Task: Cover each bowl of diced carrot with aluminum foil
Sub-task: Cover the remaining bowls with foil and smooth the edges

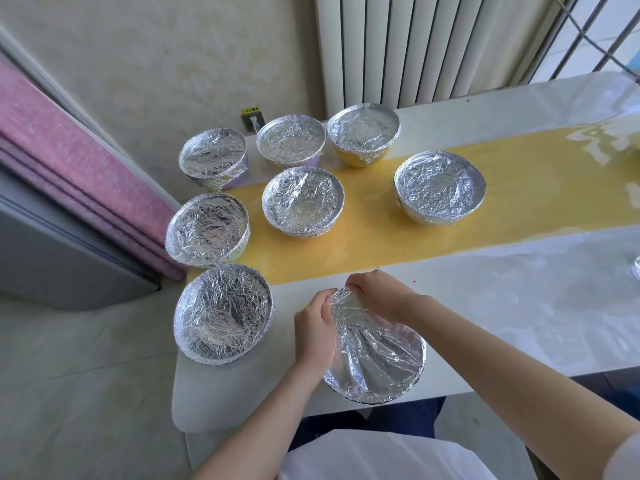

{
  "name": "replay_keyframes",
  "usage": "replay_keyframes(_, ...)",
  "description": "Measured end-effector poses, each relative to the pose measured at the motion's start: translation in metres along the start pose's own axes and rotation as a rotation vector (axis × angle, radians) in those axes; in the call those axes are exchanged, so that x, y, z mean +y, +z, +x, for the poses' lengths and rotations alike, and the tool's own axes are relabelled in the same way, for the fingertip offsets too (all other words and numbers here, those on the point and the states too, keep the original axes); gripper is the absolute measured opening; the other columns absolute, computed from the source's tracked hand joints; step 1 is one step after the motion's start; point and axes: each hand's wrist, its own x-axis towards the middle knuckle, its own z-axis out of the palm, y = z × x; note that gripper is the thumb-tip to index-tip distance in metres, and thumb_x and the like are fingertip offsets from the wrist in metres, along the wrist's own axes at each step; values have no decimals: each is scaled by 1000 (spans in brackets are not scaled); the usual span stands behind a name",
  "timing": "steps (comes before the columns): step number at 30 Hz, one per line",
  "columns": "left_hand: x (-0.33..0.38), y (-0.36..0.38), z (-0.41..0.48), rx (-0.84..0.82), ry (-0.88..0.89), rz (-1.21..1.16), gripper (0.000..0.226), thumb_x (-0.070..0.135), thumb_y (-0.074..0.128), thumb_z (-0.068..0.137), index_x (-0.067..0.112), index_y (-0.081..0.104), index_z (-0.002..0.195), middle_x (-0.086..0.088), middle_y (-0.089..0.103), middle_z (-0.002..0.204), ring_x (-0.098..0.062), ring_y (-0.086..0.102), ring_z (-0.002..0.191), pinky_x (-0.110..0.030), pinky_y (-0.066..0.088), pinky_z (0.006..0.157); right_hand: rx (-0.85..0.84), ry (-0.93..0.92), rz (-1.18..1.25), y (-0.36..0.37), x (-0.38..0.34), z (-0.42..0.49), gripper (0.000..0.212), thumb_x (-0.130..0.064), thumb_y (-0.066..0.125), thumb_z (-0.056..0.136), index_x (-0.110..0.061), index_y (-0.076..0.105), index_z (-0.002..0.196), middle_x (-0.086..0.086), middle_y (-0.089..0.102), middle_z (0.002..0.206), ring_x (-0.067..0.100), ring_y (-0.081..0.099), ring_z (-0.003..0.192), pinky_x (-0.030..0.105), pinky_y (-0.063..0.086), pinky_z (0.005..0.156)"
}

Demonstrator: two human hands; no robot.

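Foil [381,362] is pinched at its far edge by left hand [313,327] and right hand [377,294], fingers curled.

Worktop [519,306]: white, glossy, with a yellow strip [450,209] running lengthwise.
Eight foil-covered bowls stand on it.
Back row, three: back-left bowl [213,157], back-middle bowl [291,140], back-right bowl [363,133].
On the strip: left-end bowl [207,230], centre bowl [303,200], and right bowl [440,187] well apart from them.
Near white band: near-left bowl [223,315]; near-edge bowl [377,351], possibly overhanging the edge.
Foil-wrapped item [636,271], cut off at the right border.
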Motion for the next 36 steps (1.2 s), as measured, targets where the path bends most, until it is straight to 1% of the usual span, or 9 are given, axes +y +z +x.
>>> replay_keyframes(3,-1,2,-1,7,0,16,30,7,39,98,14,63,114,-6,66,75,-15,52,56,-19,36,58,9,8,37,-3,0,-10,29,-17,34,100,-11,57,116,11,65,109,31,59,101,40,45,87)
replay_keyframes(6,-1,3,-4,27,-11,31,30,10,33,100,17,57,118,-5,65,81,-27,58,65,-22,34,57,93,46,91,-9,0,-23,32,-18,34,101,-13,54,126,11,63,119,29,57,107,32,42,88)
replay_keyframes(11,2,-1,-1,-90,25,103,31,13,29,100,19,50,122,-12,64,91,-31,59,80,-28,37,63,132,44,120,-15,-3,-33,33,-14,34,102,-10,55,126,17,66,110,33,62,95,29,42,80)
replay_keyframes(15,4,-1,12,-148,37,67,28,16,36,100,16,59,116,1,58,70,-12,47,56,-22,34,55,81,79,97,-16,-2,-30,37,-1,36,95,-10,55,125,19,67,98,31,57,76,35,47,79)
replay_keyframes(18,4,0,15,-145,22,47,26,16,40,99,16,63,112,-2,60,66,-11,43,51,-25,36,54,25,100,0,-13,4,-23,37,6,43,87,-12,57,117,10,66,86,25,59,75,34,51,71)
replay_keyframes(22,4,-2,14,-113,31,74,26,14,42,98,14,65,111,-1,67,77,-17,54,64,-24,38,59,-23,91,-49,-17,7,-13,18,0,43,88,-7,58,93,11,64,84,28,55,75,32,43,63)
replay_keyframes(26,3,-3,14,-95,51,82,26,14,44,97,14,66,112,-6,70,84,-23,60,74,-26,40,63,28,41,0,-16,-2,-10,30,-12,39,98,-9,60,118,11,67,111,31,59,102,37,46,87)
replay_keyframes(32,5,-3,10,-101,40,-5,28,13,45,98,14,63,119,-3,70,106,-16,63,96,-19,43,79,134,65,-14,-1,-4,-12,34,0,41,87,-15,62,109,13,66,91,32,59,81,41,49,71)
replay_keyframes(36,5,-4,9,-126,11,-28,26,17,43,99,13,59,118,-3,67,86,-13,58,70,-26,44,64,149,59,-65,1,-4,-13,33,-3,43,88,-18,60,112,12,67,95,31,61,82,39,51,70)
